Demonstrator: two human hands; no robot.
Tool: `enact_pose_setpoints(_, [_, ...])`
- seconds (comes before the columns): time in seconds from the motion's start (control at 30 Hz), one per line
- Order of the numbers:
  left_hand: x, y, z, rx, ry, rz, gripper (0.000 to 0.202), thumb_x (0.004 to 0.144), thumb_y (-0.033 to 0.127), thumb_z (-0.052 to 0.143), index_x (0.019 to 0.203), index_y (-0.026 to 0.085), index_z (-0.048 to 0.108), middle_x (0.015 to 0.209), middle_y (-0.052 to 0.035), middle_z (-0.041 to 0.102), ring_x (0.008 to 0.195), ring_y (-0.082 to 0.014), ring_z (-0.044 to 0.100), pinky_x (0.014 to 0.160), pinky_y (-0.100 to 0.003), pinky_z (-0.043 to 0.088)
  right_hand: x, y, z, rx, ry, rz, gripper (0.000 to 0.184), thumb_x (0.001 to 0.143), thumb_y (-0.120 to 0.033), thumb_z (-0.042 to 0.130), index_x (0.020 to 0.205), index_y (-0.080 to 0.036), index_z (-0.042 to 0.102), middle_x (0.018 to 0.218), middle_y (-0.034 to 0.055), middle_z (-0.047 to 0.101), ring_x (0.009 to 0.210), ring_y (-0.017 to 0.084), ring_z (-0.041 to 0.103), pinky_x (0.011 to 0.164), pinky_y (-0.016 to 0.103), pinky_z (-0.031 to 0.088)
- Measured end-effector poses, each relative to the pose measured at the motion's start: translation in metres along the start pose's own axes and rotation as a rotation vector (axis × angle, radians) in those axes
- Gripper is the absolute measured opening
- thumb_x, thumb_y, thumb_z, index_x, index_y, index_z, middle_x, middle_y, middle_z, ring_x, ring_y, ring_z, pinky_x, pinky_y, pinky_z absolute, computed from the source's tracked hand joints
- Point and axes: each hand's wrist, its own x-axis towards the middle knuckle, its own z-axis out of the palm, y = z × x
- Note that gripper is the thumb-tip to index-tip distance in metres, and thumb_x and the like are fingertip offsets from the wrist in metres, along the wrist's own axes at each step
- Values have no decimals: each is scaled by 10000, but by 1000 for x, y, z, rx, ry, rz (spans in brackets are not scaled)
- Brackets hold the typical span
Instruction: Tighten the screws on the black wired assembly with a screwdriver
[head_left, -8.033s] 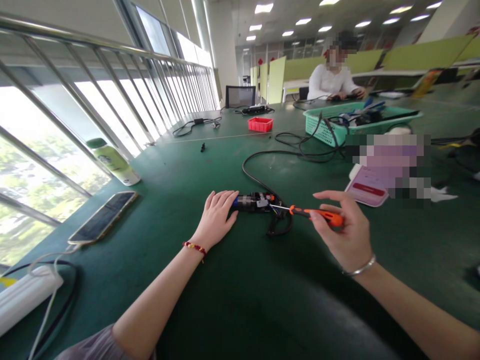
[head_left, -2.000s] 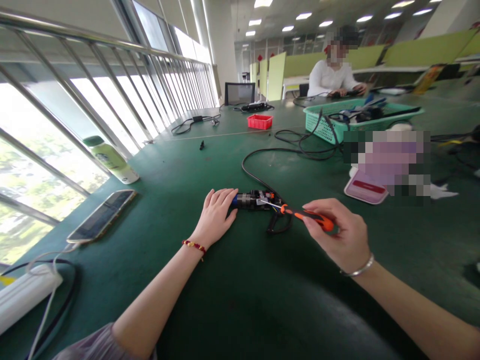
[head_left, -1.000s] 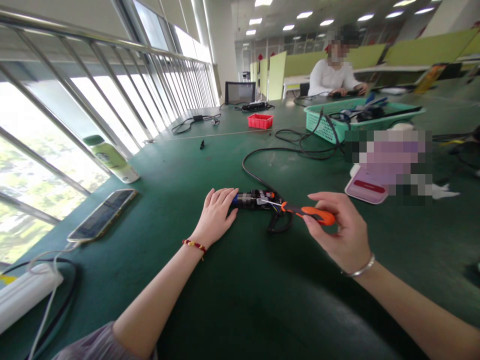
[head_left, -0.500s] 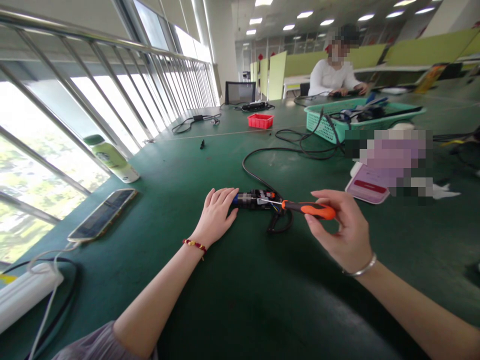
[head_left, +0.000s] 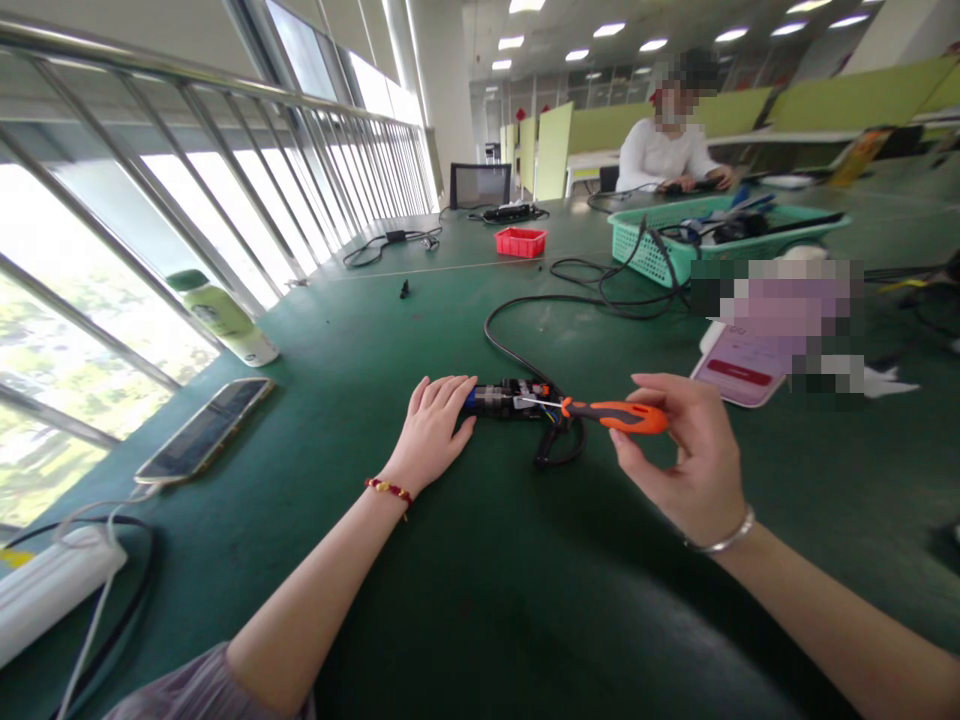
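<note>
My left hand (head_left: 437,424) is wrapped over the left end of a dark cylindrical device (head_left: 495,400) lying on the green table. The device's right part is uncovered, with coloured wires and small parts showing, and a black loop-shaped piece (head_left: 559,445) sits just below it. In my right hand (head_left: 686,455) is a screwdriver (head_left: 619,415) with an orange and grey handle, held between thumb and fingers. Its thin shaft points left and reaches the uncovered part of the device; the exact contact of the tip is too small to make out.
A black cable (head_left: 517,302) runs from the device to a teal basket (head_left: 652,250) of parts. Further back are a red tray (head_left: 521,242) and a seated person (head_left: 664,155). A bottle (head_left: 225,318) and phone (head_left: 206,430) stand and lie left; another phone (head_left: 739,375) lies right.
The fingers of my right hand have shifted slightly around the screwdriver handle, and the handle has tipped up a little. My left hand and the device stay in place.
</note>
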Motion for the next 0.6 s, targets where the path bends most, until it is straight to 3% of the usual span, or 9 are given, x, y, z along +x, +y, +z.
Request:
enact_pose_setpoints(0.07, [0,0,0,0,0,0,449,898,248,435,1344,200,404,1353,-67,503,1271,-225,415,1152,-475,205,0,0,-1,-10,2,3,432,732,-156,653,1130,-265,525,965,46,587,794,188,633,703,347,564])
enact_pose_setpoints(0.23, [0,0,0,-5,2,-1,455,895,241,436,1348,212,401,1350,-62,505,1269,-226,416,1151,-482,207,2,-5,-2,-57,-82,106,248,772,-265,653,996,-235,549,758,-15,585,590,126,612,489,242,505])
enact_pose_setpoints(0.33, [0,0,0,-4,3,-1,456,896,242,434,1350,214,397,1351,-64,504,1269,-228,417,1149,-486,209,1,-3,-1,-16,-41,49,342,757,-198,652,1073,-247,530,790,-8,566,641,138,613,575,273,544])
enact_pose_setpoints(0.47, [0,0,0,4,3,6,452,904,251,431,1351,202,393,1356,-65,499,1274,-223,411,1151,-477,205,0,0,0,28,11,3,490,733,-130,636,1181,-267,491,1012,55,549,829,184,620,732,344,565])
enact_pose_setpoints(0.6, [0,-1,0,-2,2,4,455,898,247,438,1349,204,398,1353,-65,503,1272,-222,413,1154,-475,205,1,-5,-2,-39,-56,38,322,747,-196,655,1046,-249,546,800,1,597,652,148,623,576,272,535])
